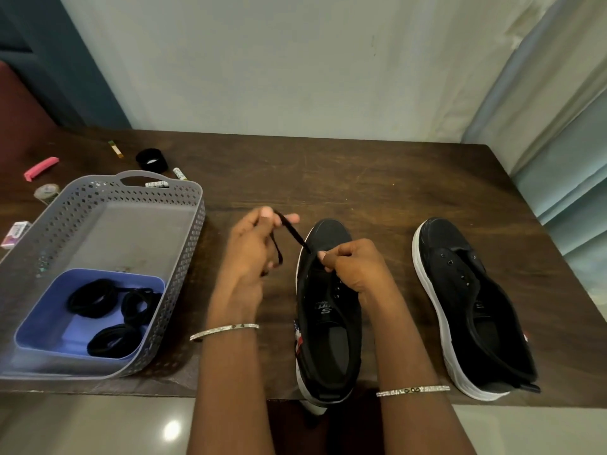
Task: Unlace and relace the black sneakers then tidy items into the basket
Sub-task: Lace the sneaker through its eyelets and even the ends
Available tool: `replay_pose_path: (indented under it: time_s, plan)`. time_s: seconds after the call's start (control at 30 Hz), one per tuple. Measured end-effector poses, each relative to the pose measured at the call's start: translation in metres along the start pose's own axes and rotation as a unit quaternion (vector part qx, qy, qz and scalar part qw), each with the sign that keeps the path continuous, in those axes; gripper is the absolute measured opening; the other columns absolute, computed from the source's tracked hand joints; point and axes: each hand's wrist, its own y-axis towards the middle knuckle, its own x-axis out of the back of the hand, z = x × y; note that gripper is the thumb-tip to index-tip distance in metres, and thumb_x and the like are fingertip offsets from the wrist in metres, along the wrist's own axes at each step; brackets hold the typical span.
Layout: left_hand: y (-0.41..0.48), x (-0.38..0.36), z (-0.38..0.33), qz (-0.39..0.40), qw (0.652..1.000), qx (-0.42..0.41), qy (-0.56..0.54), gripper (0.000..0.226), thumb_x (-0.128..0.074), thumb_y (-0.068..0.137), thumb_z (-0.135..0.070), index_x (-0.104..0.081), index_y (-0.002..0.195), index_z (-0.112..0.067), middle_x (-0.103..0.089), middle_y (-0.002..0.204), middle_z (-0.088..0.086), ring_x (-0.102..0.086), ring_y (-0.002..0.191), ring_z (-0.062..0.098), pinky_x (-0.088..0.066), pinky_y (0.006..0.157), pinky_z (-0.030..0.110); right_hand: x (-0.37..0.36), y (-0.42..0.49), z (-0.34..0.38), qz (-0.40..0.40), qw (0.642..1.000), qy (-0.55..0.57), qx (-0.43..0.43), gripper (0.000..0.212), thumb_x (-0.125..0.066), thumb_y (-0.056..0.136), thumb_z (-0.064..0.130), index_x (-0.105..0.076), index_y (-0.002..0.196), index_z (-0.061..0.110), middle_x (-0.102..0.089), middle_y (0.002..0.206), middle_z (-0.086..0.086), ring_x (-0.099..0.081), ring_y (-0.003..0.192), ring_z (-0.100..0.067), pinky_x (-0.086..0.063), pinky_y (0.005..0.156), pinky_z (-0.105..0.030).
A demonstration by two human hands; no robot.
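Nearest me, the left sneaker (328, 310) sits with its heel hanging over the table (361, 178) edge, toe pointing away. The other sneaker (466, 300) stands well to its right, eyelets bare, no lace in it. My right hand (354, 267) hovers over the left sneaker's front eyelets, fingers curled and pinching the lace (292, 233) close to the shoe. My left hand (249, 254) is just left of the toe, pinching the same lace higher up between thumb and finger, with the slack looping down through my palm. To the left stands the grey basket (193, 205); its near corner holds a blue tub (42, 326) of black hair ties (98, 297). Beyond the basket lie a pink clip (41, 168) and a black cap (151, 159).
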Motion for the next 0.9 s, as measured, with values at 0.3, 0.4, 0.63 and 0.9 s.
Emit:
replay_pose_path:
  time_s: [0.3, 0.4, 0.63, 0.9]
  plan:
    - [-0.015, 0.027, -0.021, -0.137, 0.92, -0.027, -0.367, 0.042, -0.046, 0.101, -0.028, -0.038, 0.06, -0.023, -0.024, 0.045, -0.006, -0.014, 0.035, 0.011, -0.055, 0.069, 0.026, 0.003, 0.0, -0.001, 0.026, 0.999, 0.019, -0.003, 0.02, -0.077, 0.089, 0.025, -0.072, 0.073, 0.017, -0.064, 0.073, 0.003, -0.056, 0.069, -0.009, -0.047, 0.068, -0.028]
    - [-0.011, 0.023, -0.017, -0.213, 0.962, 0.03, -0.167, 0.038, -0.062, 0.094, -0.03, -0.041, 0.063, -0.024, -0.031, 0.046, -0.007, -0.024, 0.035, 0.008, -0.036, 0.043, 0.021, 0.002, 0.0, 0.0, 0.022, 1.0, 0.022, 0.001, 0.019, -0.076, 0.09, 0.024, -0.072, 0.074, 0.016, -0.064, 0.072, 0.004, -0.055, 0.068, -0.008, -0.046, 0.066, -0.026]
    - [-0.007, 0.0, 0.005, -0.046, 0.927, 0.028, 0.371, 0.038, -0.075, 0.084, -0.046, -0.063, 0.119, -0.038, -0.059, 0.1, -0.002, -0.056, 0.096, 0.017, -0.044, 0.086, 0.027, 0.002, 0.0, -0.001, 0.017, 1.0, 0.013, 0.011, 0.027, -0.074, 0.092, 0.023, -0.067, 0.066, 0.019, -0.062, 0.066, 0.003, -0.056, 0.065, -0.009, -0.046, 0.063, -0.026]
    - [0.003, -0.003, 0.022, 0.033, 0.923, 0.023, 0.382, 0.037, -0.062, 0.098, -0.035, -0.065, 0.064, -0.023, -0.059, 0.058, -0.005, -0.053, 0.059, 0.014, -0.038, 0.057, 0.027, 0.002, 0.002, -0.004, 0.026, 0.999, 0.003, 0.02, 0.024, -0.074, 0.093, 0.024, -0.069, 0.069, 0.019, -0.062, 0.067, 0.004, -0.055, 0.064, -0.008, -0.044, 0.061, -0.025]
